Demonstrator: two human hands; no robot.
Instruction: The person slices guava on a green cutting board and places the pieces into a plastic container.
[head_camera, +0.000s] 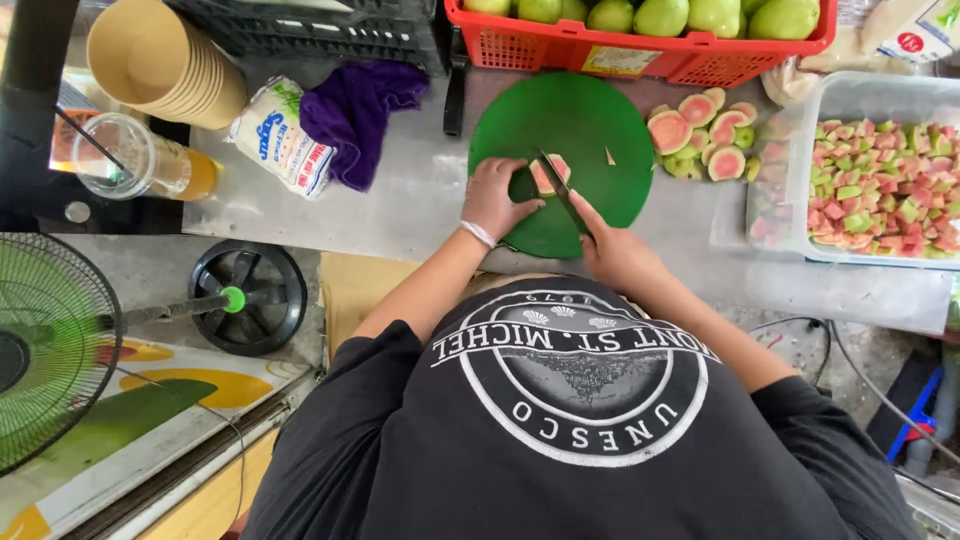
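On a round, smooth green cutting board (590, 130) lies a guava half (545, 177), pink flesh up inside a green rind. The left hand (492, 197) presses curled fingers onto the fruit's left side, pinning it down. The right hand (612, 250) is clenched around the handle of a knife (560, 185), whose dark blade rests across the fruit. Just right of the board, more cut guava halves (700, 135) sit in a heap on the dull metal counter (410, 200). A clear plastic tub (880, 180) holds diced pink-and-green pieces.
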